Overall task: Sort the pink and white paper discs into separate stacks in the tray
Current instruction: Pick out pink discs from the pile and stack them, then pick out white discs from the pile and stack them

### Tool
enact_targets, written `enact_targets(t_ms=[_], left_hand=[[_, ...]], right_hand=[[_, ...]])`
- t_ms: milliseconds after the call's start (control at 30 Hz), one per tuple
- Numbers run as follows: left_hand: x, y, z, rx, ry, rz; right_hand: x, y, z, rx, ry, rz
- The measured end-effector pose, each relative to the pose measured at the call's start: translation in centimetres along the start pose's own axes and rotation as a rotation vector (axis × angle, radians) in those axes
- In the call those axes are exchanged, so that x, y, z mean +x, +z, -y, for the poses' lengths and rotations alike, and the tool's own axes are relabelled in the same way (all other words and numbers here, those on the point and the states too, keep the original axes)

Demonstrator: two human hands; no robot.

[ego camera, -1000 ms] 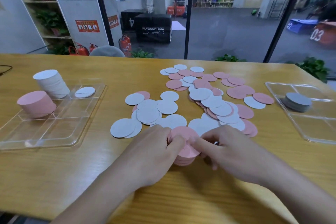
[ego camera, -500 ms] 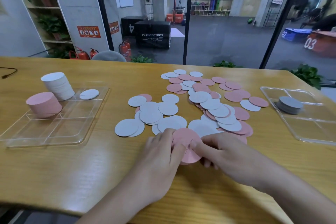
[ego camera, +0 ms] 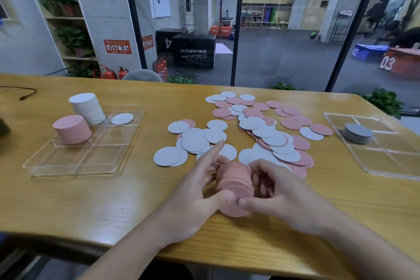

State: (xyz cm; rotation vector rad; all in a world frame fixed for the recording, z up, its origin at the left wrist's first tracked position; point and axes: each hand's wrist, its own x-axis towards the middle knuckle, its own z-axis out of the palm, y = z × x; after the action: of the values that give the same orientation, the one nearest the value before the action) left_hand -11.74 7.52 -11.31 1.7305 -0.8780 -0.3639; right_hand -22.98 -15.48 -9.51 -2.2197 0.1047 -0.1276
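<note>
A bundle of pink discs (ego camera: 234, 185) stands on edge between my two hands, just above the table near its front. My left hand (ego camera: 195, 198) holds its left side with thumb underneath and fingers stretched out. My right hand (ego camera: 279, 198) grips the right side with curled fingers. Loose pink and white discs (ego camera: 261, 129) lie scattered on the table behind. At the left, a clear tray (ego camera: 75, 161) holds a pink stack (ego camera: 72, 129), a white stack (ego camera: 87, 108) and a single white disc (ego camera: 122, 118).
A second clear tray (ego camera: 386, 161) at the right holds a short stack of grey discs (ego camera: 358, 133). A black cable (ego camera: 25, 94) lies at the far left of the wooden table (ego camera: 68, 200). Glass panels stand behind the table's back edge.
The pink discs lay flat under my hands before; now both hands have gathered them, lifted them and turned the bundle on edge. The view has tilted up a little.
</note>
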Motion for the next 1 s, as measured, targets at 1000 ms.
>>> enact_targets(t_ms=[1000], left_hand=[[-2.1, -3.9, 0.1, 0.27, -0.058, 0.212]], right_hand=[[0.3, 2.7, 1.6, 0.041, -0.164, -0.119]])
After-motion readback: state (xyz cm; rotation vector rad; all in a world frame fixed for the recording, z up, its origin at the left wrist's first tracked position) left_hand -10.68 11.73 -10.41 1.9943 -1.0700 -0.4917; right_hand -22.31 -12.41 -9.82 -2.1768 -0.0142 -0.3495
